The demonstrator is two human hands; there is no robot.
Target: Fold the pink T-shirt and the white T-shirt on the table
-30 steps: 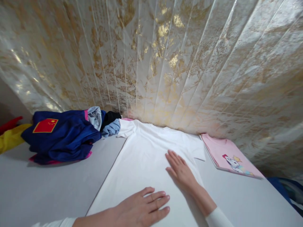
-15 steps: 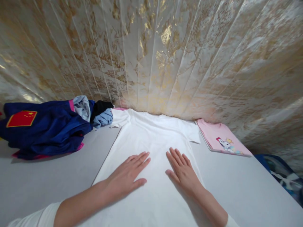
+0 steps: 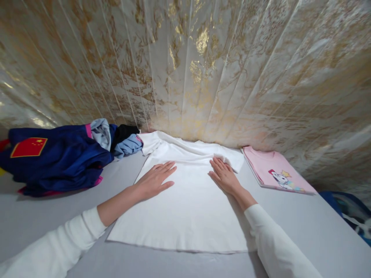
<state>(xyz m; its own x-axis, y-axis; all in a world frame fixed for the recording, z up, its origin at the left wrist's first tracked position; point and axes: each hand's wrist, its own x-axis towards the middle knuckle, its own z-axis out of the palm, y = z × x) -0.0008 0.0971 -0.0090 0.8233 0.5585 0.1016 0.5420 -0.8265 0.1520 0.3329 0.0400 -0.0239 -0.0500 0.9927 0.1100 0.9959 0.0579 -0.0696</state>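
Note:
A white short-sleeved T-shirt [image 3: 185,216] lies spread out, its collar end toward the wall and its hem toward me. My left hand [image 3: 155,179] rests flat on the shirt's left side, fingers stretched out and thumb apart. On the right side, near the right sleeve, my right hand [image 3: 223,174] lies palm down with its fingers extended. Soft creases run across the shirt's upper part, beyond both hands. Neither hand grips the cloth.
A dark blue garment [image 3: 66,158] with a red flag patch lies heaped at left, beside grey-blue and black cloth. Folded pink clothing with a cartoon dog [image 3: 265,164] is at right. A patterned gold wall covering [image 3: 185,77] rises behind. A blue item [image 3: 342,204] sits beyond the right edge.
Both hands have slid forward over the shirt toward its collar end. The shirt's hem now shows, and creases have gathered near the shoulders and right sleeve.

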